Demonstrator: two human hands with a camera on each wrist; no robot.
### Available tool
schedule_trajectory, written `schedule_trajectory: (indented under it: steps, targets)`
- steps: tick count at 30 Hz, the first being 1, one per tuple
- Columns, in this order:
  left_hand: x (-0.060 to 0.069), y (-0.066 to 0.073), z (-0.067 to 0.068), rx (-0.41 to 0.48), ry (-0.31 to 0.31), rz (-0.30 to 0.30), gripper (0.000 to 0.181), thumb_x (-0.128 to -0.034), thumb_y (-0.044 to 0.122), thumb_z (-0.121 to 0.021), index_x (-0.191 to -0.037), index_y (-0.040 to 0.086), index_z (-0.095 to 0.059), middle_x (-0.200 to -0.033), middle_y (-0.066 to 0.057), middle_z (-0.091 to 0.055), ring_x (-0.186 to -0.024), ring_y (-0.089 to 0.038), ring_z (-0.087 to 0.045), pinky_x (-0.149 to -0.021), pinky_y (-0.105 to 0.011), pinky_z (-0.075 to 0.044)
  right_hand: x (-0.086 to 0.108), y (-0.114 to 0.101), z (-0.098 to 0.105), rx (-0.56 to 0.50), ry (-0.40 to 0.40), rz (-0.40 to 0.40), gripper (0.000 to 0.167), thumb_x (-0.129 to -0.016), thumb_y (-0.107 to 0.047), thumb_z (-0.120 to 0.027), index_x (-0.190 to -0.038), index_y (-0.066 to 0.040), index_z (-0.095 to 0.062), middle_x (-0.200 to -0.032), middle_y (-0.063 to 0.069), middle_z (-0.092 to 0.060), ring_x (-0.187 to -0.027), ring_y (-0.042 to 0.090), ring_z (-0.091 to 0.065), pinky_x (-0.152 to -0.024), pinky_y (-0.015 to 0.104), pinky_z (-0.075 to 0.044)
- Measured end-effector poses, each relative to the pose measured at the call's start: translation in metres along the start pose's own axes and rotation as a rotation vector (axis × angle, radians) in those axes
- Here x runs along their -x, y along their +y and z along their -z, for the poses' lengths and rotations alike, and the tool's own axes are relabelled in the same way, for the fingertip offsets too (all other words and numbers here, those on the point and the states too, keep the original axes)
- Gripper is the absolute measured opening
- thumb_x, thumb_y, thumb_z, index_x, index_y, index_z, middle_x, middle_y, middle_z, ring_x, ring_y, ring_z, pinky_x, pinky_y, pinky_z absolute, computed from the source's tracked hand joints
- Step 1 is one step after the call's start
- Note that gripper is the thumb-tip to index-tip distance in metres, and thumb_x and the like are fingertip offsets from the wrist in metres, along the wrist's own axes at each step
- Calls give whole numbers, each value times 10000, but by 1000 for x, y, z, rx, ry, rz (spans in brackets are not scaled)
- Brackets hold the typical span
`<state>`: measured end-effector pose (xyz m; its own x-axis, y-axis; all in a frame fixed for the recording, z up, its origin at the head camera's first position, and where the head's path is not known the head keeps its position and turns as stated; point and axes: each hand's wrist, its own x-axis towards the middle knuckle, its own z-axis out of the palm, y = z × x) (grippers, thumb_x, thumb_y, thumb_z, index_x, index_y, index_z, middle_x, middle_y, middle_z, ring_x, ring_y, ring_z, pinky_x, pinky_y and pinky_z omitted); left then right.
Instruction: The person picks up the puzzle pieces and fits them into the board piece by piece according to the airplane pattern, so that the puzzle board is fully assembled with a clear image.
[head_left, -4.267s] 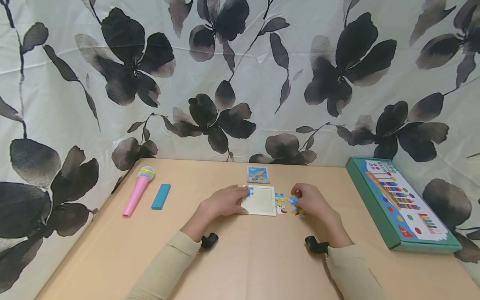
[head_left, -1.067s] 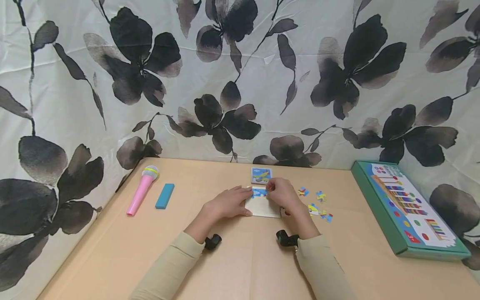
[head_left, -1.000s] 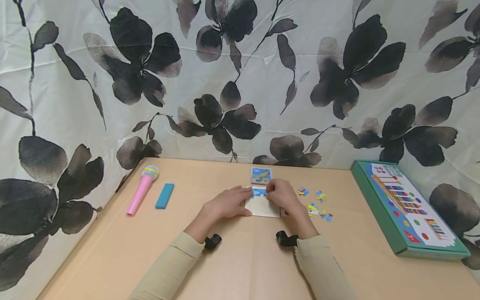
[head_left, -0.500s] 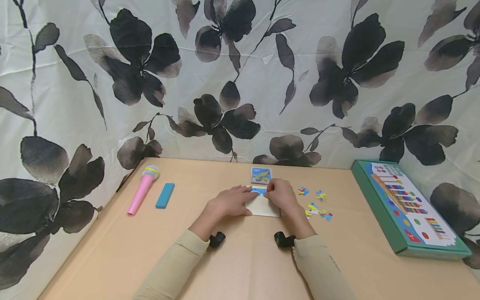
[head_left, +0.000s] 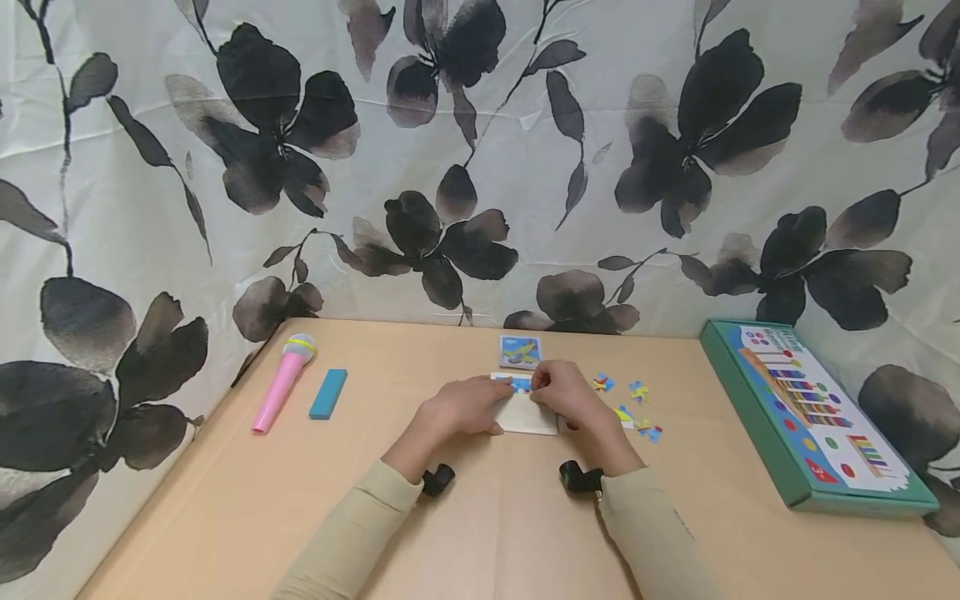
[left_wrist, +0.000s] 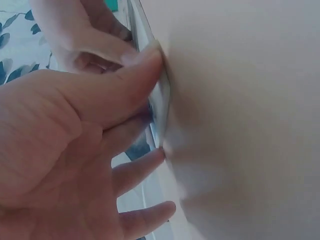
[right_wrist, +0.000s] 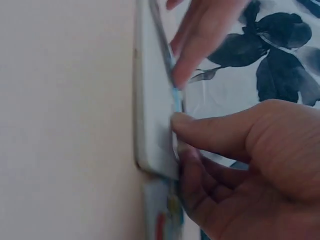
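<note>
A shallow cream puzzle tray [head_left: 523,418] lies on the table, with blue puzzle pieces [head_left: 520,384] along its far side. My left hand [head_left: 467,406] rests at the tray's left edge. In the left wrist view its thumb touches the rim and the other fingers extend fairly straight. Over the tray's far right part, my right hand [head_left: 572,397] pinches a puzzle piece, mostly hidden by the fingers. The right wrist view shows that thumb [right_wrist: 186,126] and fingertips together by the tray's edge. Loose puzzle pieces [head_left: 639,392] are scattered right of the tray.
Behind the tray lies a small picture card [head_left: 520,352]. A pink toy microphone [head_left: 282,387] and a blue block [head_left: 327,394] are at the left. A large green box [head_left: 817,417] stands at the right, and a floral cloth [head_left: 480,167] hangs behind the table.
Since the earliest frame, my right hand has moved left from the loose pieces onto the tray. More blue pieces line its far side, and the loose ones lie more spread out. Lately, only slight finger shifts.
</note>
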<state>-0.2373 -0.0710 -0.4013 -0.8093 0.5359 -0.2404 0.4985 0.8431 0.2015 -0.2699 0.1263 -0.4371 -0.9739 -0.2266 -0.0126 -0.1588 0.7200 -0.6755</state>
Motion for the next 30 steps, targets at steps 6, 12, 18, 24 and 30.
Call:
schedule_trajectory:
  steps: [6, 12, 18, 24, 30]
  targets:
    - [-4, 1, -4, -23, -2, -33, 694, -894, 330, -728, -1511, 194, -438, -1618, 59, -347, -1498, -256, -334, -1112, -493, -432, 11, 8, 20, -15, -69, 67, 34, -876, -55, -693, -910, -60, -690, -829, 48, -631, -767, 179, -535, -674, 271, -458]
    - [-3, -4, -7, -2, -17, -18, 708, -917, 344, -698, -1536, 191, -392, -1637, 53, -305, -1522, -255, -282, -1188, -451, -351, 19, 24, 50, -6, 69, -11, 162, -932, -94, -645, -1075, -33, -691, -1004, 112, -673, -910, 250, -573, -826, 359, -505]
    - [-2, -9, -7, 39, -10, -15, 718, -908, 400, -695, -1535, 220, -395, -1632, 71, -312, -1520, -235, -287, -1181, -473, -354, 25, 46, 65, 43, 180, -130, 261, -943, -101, -620, -1177, 13, -643, -1095, 194, -643, -950, 302, -566, -807, 394, -520]
    - [-2, -10, -9, 38, 13, -5, 728, -887, 459, -694, -1522, 235, -418, -1605, 72, -371, -1495, -219, -337, -1131, -487, -405, 29, 56, 64, 89, 177, -238, 336, -877, -106, -696, -1167, 51, -629, -1148, 252, -641, -985, 358, -574, -829, 460, -512]
    - [-3, -9, -9, 5, 31, -4, 734, -889, 502, -674, -1530, 277, -398, -1601, 77, -377, -1492, -200, -343, -1114, -495, -418, 28, 59, 62, 83, 162, -279, 265, -872, -79, -683, -1101, 44, -631, -1105, 239, -648, -934, 333, -573, -764, 397, -504]
